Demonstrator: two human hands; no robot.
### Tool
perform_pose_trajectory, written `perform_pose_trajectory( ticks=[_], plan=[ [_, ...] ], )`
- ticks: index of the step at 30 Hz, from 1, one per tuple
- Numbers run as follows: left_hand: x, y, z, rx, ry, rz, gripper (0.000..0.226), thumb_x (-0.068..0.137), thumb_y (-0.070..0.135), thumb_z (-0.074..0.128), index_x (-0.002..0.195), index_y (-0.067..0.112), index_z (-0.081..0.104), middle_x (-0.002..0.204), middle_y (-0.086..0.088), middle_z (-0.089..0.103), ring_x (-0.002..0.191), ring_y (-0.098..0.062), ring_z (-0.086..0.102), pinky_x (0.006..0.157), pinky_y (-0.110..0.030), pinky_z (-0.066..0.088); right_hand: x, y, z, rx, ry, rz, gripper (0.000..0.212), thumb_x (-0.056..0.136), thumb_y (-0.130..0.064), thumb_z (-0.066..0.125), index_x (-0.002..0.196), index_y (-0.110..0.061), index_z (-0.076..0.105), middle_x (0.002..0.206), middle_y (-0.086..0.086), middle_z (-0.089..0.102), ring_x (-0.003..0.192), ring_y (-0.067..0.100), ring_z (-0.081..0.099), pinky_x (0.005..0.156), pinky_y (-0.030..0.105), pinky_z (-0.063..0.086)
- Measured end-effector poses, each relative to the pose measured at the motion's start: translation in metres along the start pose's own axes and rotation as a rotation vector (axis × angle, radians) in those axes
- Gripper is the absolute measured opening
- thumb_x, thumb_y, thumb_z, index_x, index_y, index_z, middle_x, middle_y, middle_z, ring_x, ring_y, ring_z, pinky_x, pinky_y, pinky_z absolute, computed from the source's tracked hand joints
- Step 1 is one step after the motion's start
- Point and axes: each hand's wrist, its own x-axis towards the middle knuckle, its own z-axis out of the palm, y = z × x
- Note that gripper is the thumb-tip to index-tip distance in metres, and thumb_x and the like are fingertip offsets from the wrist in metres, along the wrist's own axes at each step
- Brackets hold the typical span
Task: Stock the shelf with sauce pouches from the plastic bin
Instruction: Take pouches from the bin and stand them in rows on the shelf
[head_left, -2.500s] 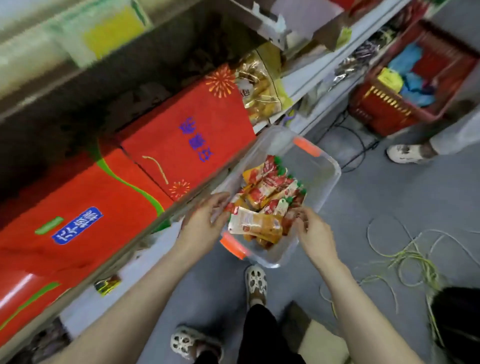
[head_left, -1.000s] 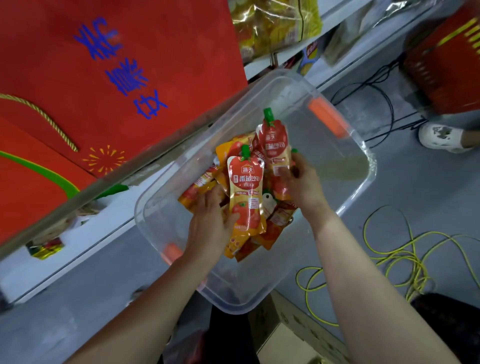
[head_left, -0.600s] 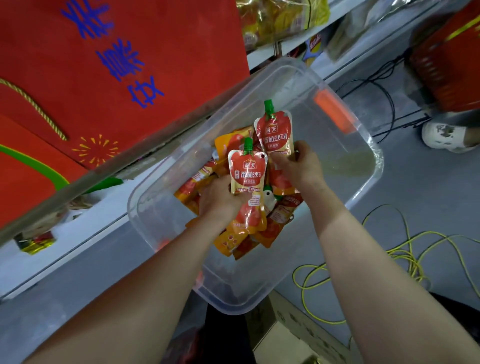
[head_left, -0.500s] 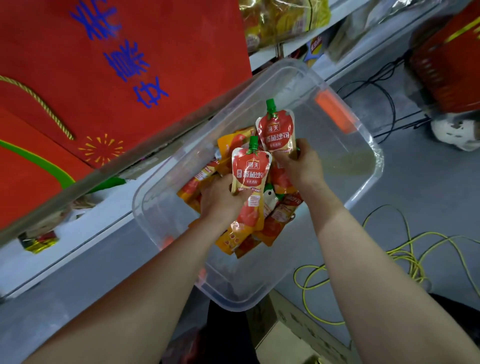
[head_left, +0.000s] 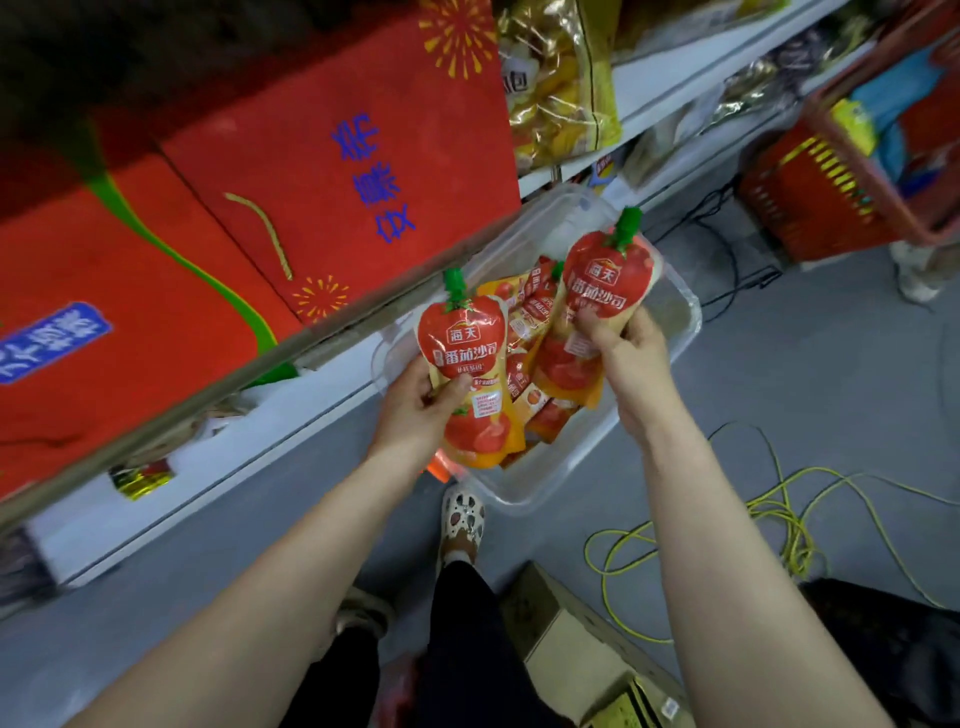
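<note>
My left hand (head_left: 415, 405) grips a red and yellow sauce pouch (head_left: 465, 353) with a green cap, held upright above the near end of the clear plastic bin (head_left: 680, 332). My right hand (head_left: 628, 353) grips a second, like pouch (head_left: 608, 280) upright over the bin's middle. Several more pouches (head_left: 535, 322) lie heaped in the bin on the floor. The metal shelf edge (head_left: 218, 389) runs diagonally to the left of both hands.
Large red gift boxes (head_left: 332, 171) fill the shelf on the left, with bagged snacks (head_left: 561, 83) beyond. A red basket (head_left: 852, 171) stands at far right. Yellow cable (head_left: 779, 519) loops on the grey floor. A cardboard box (head_left: 582, 649) sits by my feet.
Both hands have lifted their pouches up out of the bin and apart. The view has pulled back and tilted up, showing more of the shelf.
</note>
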Motion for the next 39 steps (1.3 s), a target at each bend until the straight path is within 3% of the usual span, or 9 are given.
perform_pose_trajectory(
  ticks=[5,10,12,15,19,26,31,35,39],
  plan=[
    [-0.068,0.031,-0.072,0.037,0.067,0.125,0.025,0.079,0.042,0.066,0.103,0.035,0.062,0.115,-0.002,0.069,0.108,-0.021,0.064,0.096,-0.049,0.05,-0.084,-0.04,0.042,0.013,-0.109,-0.09,0.015,0.088,-0.031,0.071,0.102,-0.024,0.069,0.103,0.0,0.076,0.097,0.018,0.072,0.088,0.039,0.058],
    [-0.136,0.058,-0.156,0.041,0.149,0.269,0.039,0.078,0.038,0.063,0.104,0.008,0.064,0.101,-0.013,0.073,0.098,-0.027,0.069,0.09,-0.053,0.052,-0.162,-0.07,0.101,-0.019,-0.199,-0.207,0.021,0.086,-0.03,0.072,0.104,-0.02,0.067,0.104,0.003,0.075,0.096,0.017,0.071,0.091,0.048,0.056],
    [-0.16,0.068,-0.189,0.039,0.179,0.323,0.046,0.08,0.039,0.066,0.104,0.0,0.059,0.098,-0.021,0.071,0.093,-0.026,0.069,0.088,-0.054,0.053,-0.188,-0.084,0.125,-0.012,-0.261,-0.257,0.016,0.088,-0.024,0.071,0.104,-0.02,0.068,0.104,0.003,0.075,0.095,0.017,0.07,0.09,0.045,0.057],
    [-0.198,0.086,-0.241,-0.012,0.22,0.404,0.022,0.091,0.018,0.064,0.11,0.006,0.062,0.1,-0.009,0.074,0.094,-0.017,0.07,0.086,-0.041,0.056,-0.227,-0.114,0.16,-0.004,-0.363,-0.363,0.014,0.09,-0.016,0.069,0.102,-0.023,0.07,0.103,0.001,0.076,0.097,0.017,0.07,0.088,0.04,0.057],
    [-0.247,0.111,-0.306,-0.051,0.319,0.555,0.02,0.092,0.012,0.062,0.112,0.01,0.064,0.101,-0.002,0.074,0.092,-0.011,0.071,0.079,-0.024,0.056,-0.276,-0.165,0.205,-0.01,-0.459,-0.51,0.008,0.089,-0.017,0.07,0.093,-0.023,0.073,0.094,0.001,0.077,0.087,0.017,0.071,0.082,0.041,0.057],
    [-0.303,0.142,-0.398,-0.227,0.502,0.678,0.014,0.091,0.013,0.063,0.103,0.015,0.067,0.096,-0.005,0.076,0.087,-0.016,0.072,0.079,-0.029,0.058,-0.336,-0.256,0.286,0.008,-0.681,-0.65,0.01,0.095,-0.018,0.06,0.101,-0.016,0.068,0.091,-0.001,0.076,0.083,0.014,0.072,0.073,0.031,0.058],
    [-0.312,0.166,-0.458,-0.286,0.638,0.759,0.019,0.09,0.014,0.063,0.109,0.011,0.066,0.098,-0.005,0.075,0.091,-0.018,0.072,0.08,-0.032,0.056,-0.36,-0.326,0.347,-0.044,-0.768,-0.839,0.012,0.091,-0.013,0.066,0.103,-0.015,0.069,0.092,-0.002,0.076,0.086,0.011,0.071,0.071,0.023,0.054],
    [-0.303,0.189,-0.495,-0.314,0.725,0.814,0.021,0.091,0.013,0.063,0.111,0.014,0.065,0.098,-0.001,0.075,0.091,-0.014,0.071,0.077,-0.028,0.056,-0.355,-0.375,0.401,-0.063,-0.801,-0.907,0.011,0.089,-0.005,0.067,0.097,-0.012,0.066,0.07,-0.014,0.072,0.062,-0.007,0.064,0.054,0.007,0.044],
    [-0.281,0.212,-0.518,-0.335,0.781,0.825,0.023,0.091,0.012,0.063,0.113,0.012,0.063,0.099,0.0,0.075,0.092,-0.011,0.071,0.078,-0.025,0.056,-0.324,-0.411,0.462,-0.135,-0.84,-0.866,0.013,0.088,-0.005,0.069,0.1,-0.008,0.065,0.084,-0.001,0.07,0.065,-0.001,0.068,0.055,0.015,0.05]
  ],
)
